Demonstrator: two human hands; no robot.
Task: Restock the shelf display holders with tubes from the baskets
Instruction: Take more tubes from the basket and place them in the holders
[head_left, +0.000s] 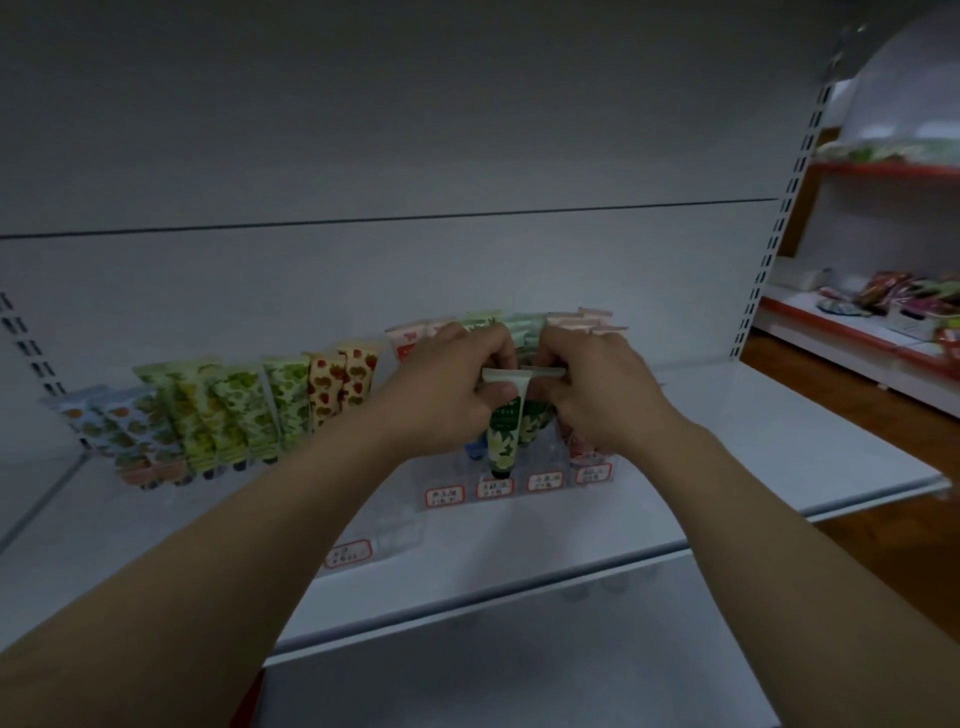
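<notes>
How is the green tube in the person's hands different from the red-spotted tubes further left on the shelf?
The green tube has pale leaves on dark green, while the red-spotted tubes show red fruit on cream. The fingers of the left hand grip the green tube at its top, but nothing touches the red-spotted tubes. All of them stand cap down, flat end up.

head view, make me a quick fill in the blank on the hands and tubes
The left hand pinches the leaf-print tube and the right hand a darker tube, flat ends pointing ____.
The strawberry-print tubes stand to the hands' ____.
The holder labels have ____ borders.
Missing: up; left; red
</notes>
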